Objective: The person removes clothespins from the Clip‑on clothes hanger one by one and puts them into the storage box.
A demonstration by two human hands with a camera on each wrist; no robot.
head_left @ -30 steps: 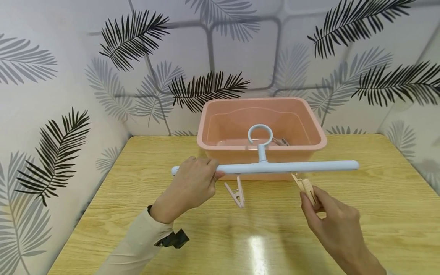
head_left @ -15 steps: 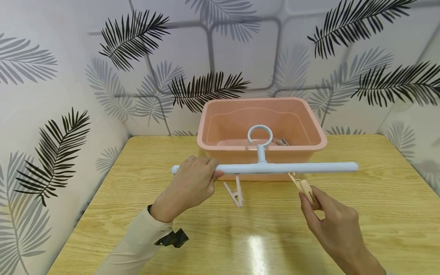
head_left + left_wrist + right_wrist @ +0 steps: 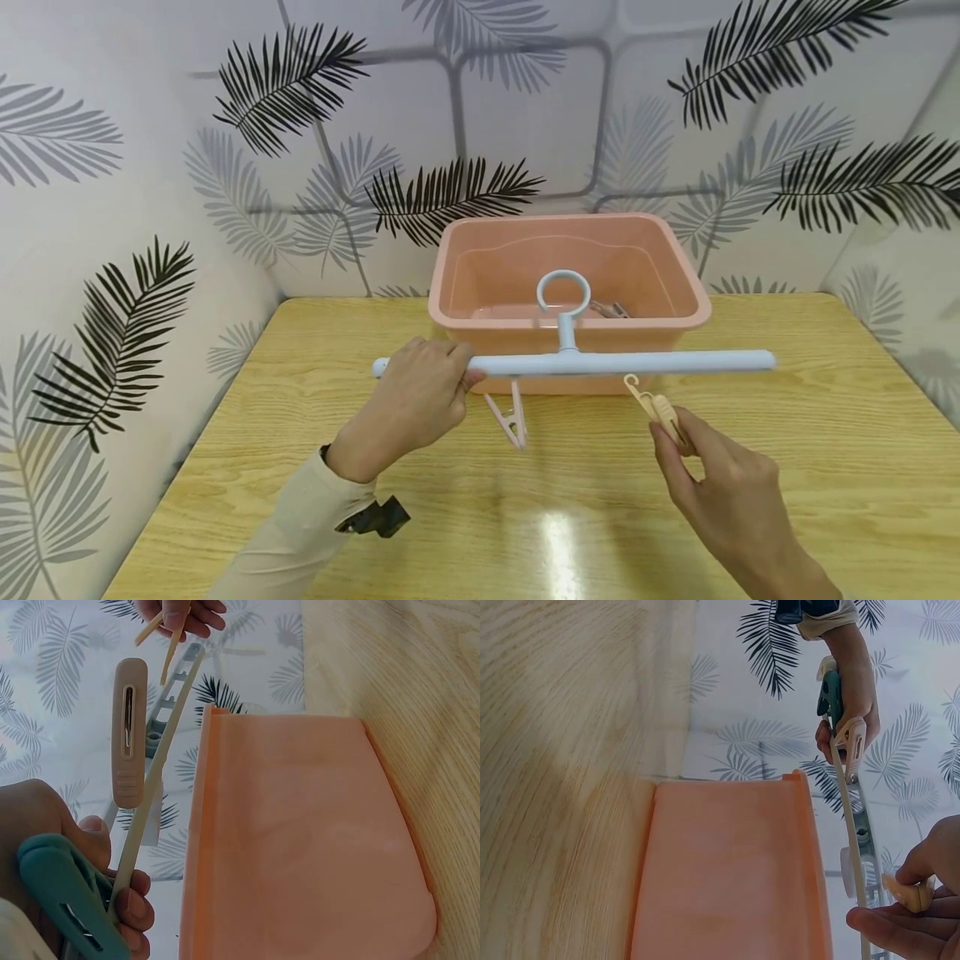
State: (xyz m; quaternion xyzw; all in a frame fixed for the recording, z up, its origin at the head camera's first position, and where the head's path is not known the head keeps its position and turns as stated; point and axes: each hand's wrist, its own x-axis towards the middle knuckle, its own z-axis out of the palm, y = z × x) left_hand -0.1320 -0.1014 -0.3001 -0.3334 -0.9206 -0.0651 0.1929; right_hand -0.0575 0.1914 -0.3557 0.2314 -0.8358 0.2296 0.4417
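Note:
My left hand (image 3: 420,383) grips a pale blue hanger bar (image 3: 622,363) near its left end and holds it level over the table, its round hook (image 3: 564,273) upward. Below the bar, just right of that hand, hangs a pale pink clothespin (image 3: 519,433). In the left wrist view a teal clothespin (image 3: 49,870) is on the bar beside the left hand; the hand hides it in the head view. Thumb and fingers of my right hand (image 3: 735,492) pinch a cream-yellow clothespin (image 3: 666,412). Its small open hook points up-left, close under the bar's right half.
A pink plastic basin (image 3: 510,323) stands on the wooden table (image 3: 300,400) against the back wall, behind the bar. A greyish clothespin (image 3: 611,310) lies inside it. The leaf-patterned wall covering (image 3: 405,100) borders the table at the back and left.
My right hand has moved slightly left with the yellow clothespin, and its hook shows more fully below the bar. The bar has shifted slightly left, still in the left hand's grip.

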